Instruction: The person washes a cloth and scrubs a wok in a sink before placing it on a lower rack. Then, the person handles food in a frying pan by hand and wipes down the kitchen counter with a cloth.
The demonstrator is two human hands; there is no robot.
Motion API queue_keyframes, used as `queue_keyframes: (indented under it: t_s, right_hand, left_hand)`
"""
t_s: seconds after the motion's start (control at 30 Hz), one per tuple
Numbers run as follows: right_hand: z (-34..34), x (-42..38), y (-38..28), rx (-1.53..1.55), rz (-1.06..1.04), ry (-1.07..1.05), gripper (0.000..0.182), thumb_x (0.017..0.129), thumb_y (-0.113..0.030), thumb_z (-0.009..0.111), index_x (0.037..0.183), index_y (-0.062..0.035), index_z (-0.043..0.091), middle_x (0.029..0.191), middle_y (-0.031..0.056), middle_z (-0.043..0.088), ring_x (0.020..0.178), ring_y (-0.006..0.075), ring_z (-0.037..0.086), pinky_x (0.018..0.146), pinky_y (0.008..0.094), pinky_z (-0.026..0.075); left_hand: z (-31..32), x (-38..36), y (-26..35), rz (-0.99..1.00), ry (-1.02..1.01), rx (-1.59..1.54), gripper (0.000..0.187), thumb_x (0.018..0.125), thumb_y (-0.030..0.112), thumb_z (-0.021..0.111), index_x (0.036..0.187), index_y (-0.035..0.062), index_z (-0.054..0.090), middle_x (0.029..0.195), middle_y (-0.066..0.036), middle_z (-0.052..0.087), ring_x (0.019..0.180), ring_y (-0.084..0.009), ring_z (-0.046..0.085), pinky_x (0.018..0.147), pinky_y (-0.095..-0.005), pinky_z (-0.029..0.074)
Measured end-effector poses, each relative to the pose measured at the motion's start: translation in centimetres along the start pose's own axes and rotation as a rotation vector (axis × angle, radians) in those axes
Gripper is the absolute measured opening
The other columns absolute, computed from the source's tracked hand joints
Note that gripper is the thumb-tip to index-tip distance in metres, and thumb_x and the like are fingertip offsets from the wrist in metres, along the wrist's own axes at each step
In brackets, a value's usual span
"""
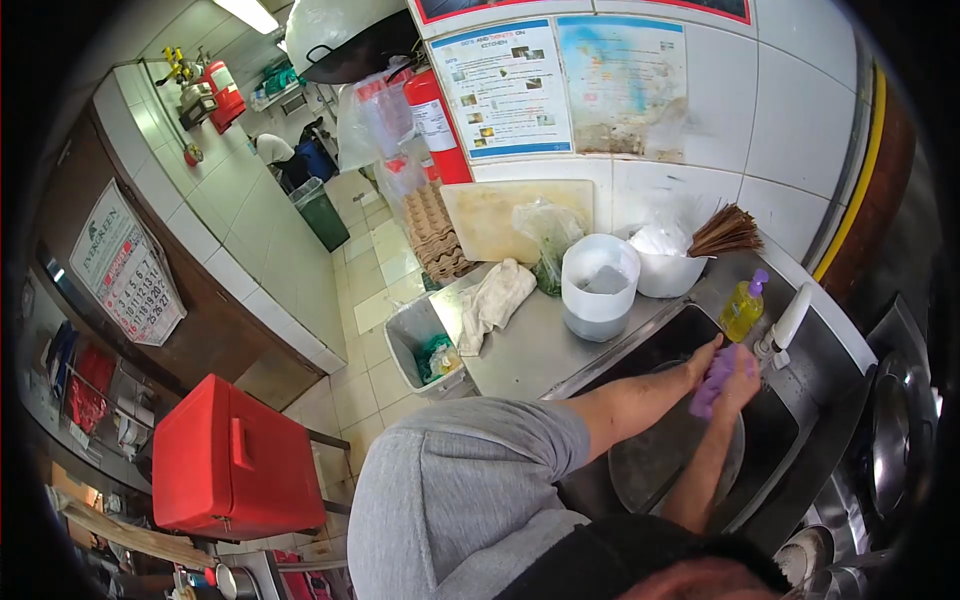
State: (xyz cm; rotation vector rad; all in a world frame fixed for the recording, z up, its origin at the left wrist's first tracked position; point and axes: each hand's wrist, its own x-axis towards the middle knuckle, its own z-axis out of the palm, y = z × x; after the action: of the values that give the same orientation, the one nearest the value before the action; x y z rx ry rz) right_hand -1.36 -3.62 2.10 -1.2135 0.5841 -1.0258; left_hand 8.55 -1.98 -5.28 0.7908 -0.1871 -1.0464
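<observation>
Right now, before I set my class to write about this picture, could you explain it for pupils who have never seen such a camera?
There is no machine here: a person works with bare hands, and the one picture comes from a camera worn on their head, looking forward and down.

The right hand holds a purple cloth or sponge over the sink; the left hand is against it, its grip partly hidden. A large round vessel or lid lies in the basin.

By the tap stands a pump bottle of yellow liquid. The steel counter bears a crumpled cloth and a white tub.
</observation>
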Motion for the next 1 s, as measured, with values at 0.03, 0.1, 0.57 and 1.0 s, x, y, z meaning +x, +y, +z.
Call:
queue_keyframes:
  t_s: [0.03,0.1,0.57,1.0]
  right_hand:
    - [1.0,-0.9,-0.1,-0.379,-0.254,-0.01,0.033,0.083,-0.033,0.059,0.089,0.0001,0.061,0.085,0.0122,0.063,0.079,0.0267,0.059,0.068,0.0366,0.046]
    - [1.6,-2.5,-1.6,-0.612,-0.262,0.01,0.033,0.083,-0.033,0.059,0.085,0.0,0.061,0.082,0.0138,0.063,0.075,0.0265,0.059,0.065,0.0373,0.045]
    - [-9.1,2.7,9.7,0.672,0.639,-0.016,0.064,0.084,-0.056,0.042,0.13,-0.0121,0.037,0.121,0.0097,0.047,0.108,0.0279,0.048,0.087,0.0413,0.044]
    - [-1.9,1.8,0.3,0.571,0.579,-0.288,0.024,0.086,-0.024,0.056,0.098,-0.0037,0.056,0.091,0.0085,0.061,0.084,0.0225,0.06,0.078,0.0375,0.048]
  left_hand:
    - [-0.1,-0.4,-0.7,-0.077,-0.299,-0.288,0.043,0.086,0.042,0.052,0.098,0.0018,0.06,0.091,-0.007,0.06,0.083,-0.0175,0.057,0.074,-0.0346,0.046]
    - [0.2,-0.6,-2.2,-0.04,-0.25,-0.219,0.044,0.086,0.044,0.052,0.097,0.002,0.06,0.09,-0.007,0.06,0.083,-0.0173,0.056,0.074,-0.0344,0.046]
    - [10.9,-6.5,3.0,0.008,-0.327,0.416,0.044,0.067,-0.001,0.068,0.109,0.0032,0.053,0.077,-0.005,0.056,0.073,-0.0191,0.058,0.063,-0.0347,0.048]
    - [5.1,-8.3,0.5,-0.19,-0.428,-0.388,0.071,0.081,0.066,0.038,0.118,0.0065,0.051,0.115,-0.007,0.055,0.106,-0.0214,0.051,0.092,-0.0381,0.038]
